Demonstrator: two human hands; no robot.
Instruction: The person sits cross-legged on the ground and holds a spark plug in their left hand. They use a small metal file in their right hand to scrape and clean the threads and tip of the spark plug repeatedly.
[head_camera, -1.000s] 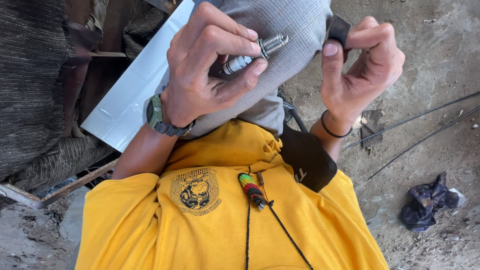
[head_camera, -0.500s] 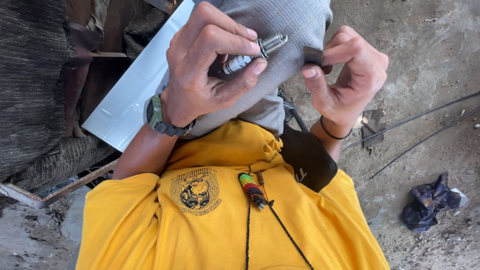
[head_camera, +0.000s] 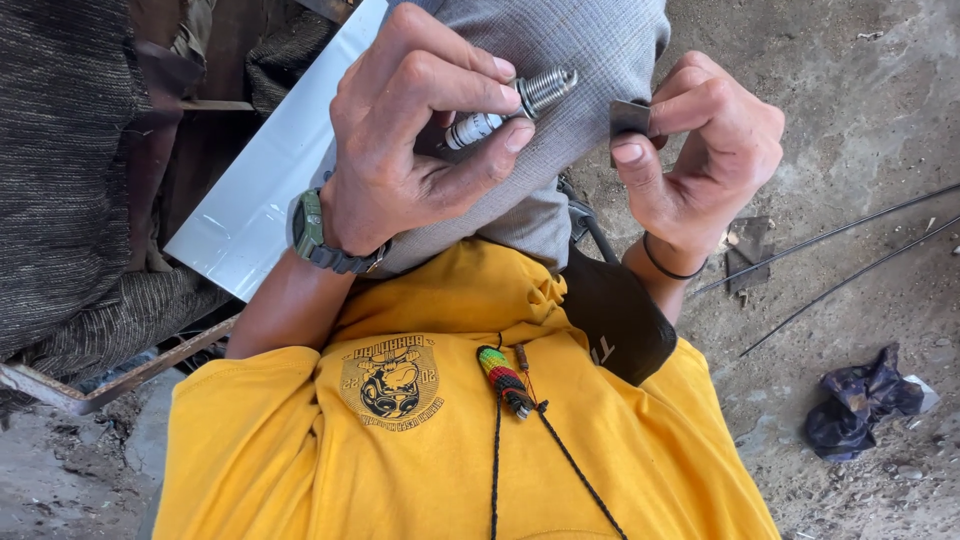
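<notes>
Since the earlier pictures the right hand (head_camera: 700, 150) has uncurled a little: half a second ago its fingers were folded in over the small dark piece, and now the thumb and forefinger pinch that piece out in the open, closer to the plug's threaded tip. The left hand (head_camera: 420, 140) has barely shifted.

The left hand is closed around a spark plug (head_camera: 505, 110), thumb under the white insulator and forefinger over the metal shell, with the threaded end pointing toward the right hand. It sits above the grey-trousered knee (head_camera: 590, 50), near the knee's upper edge in the view. The right hand holds a small dark flat square (head_camera: 628, 118), probably a scrap of abrasive paper, though the view is too coarse to be sure; it stands just beside the thread, not clearly touching it.

The plug looks light and stiff, a thing for fingertips rather than a full fist. The ceramic body is the fragile part and smooth enough to slip, so the hex and metal shell seem the safer place to grip, leaving the thread and electrode free. The dark square looks thin and bendable, best pinched at one edge.

On the left wrist is a green watch (head_camera: 312, 225); a thin black band (head_camera: 665, 268) circles the right. A white panel (head_camera: 270, 190) leans behind the left arm, and a dark crumpled rag (head_camera: 860, 405) lies on the dirt floor (head_camera: 870, 120) toward its lower right corner.
</notes>
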